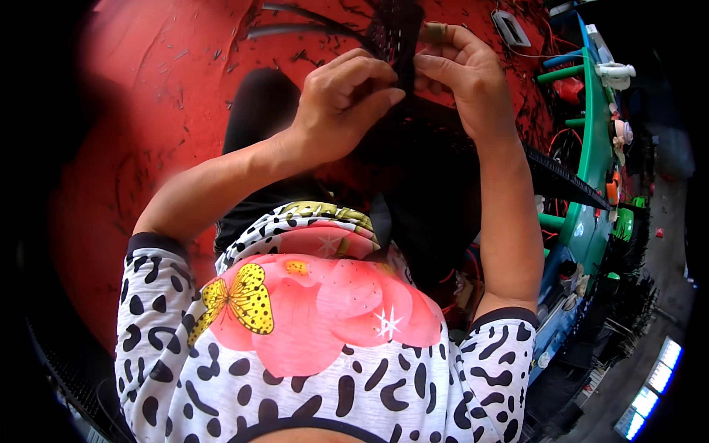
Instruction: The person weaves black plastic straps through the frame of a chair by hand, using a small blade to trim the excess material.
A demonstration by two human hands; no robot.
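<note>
My left hand point(343, 103) and my right hand point(461, 74) are raised close together over my lap, above the red floor point(170, 81). Both pinch a narrow black strip point(399, 40) that stands up between the fingertips. The left thumb and forefinger close on its lower part. The right fingers grip its upper right side, and one right finger wears a brownish wrap point(436, 32). Black material point(436, 170) lies across my lap under the hands. What the strip is made of is too dark to tell.
Short black scraps litter the red floor, and dark tubes point(295, 26) lie at the top. A green and blue frame point(594, 140) with red wires and small parts runs down the right. A black mesh panel point(565, 177) juts out beside my right forearm.
</note>
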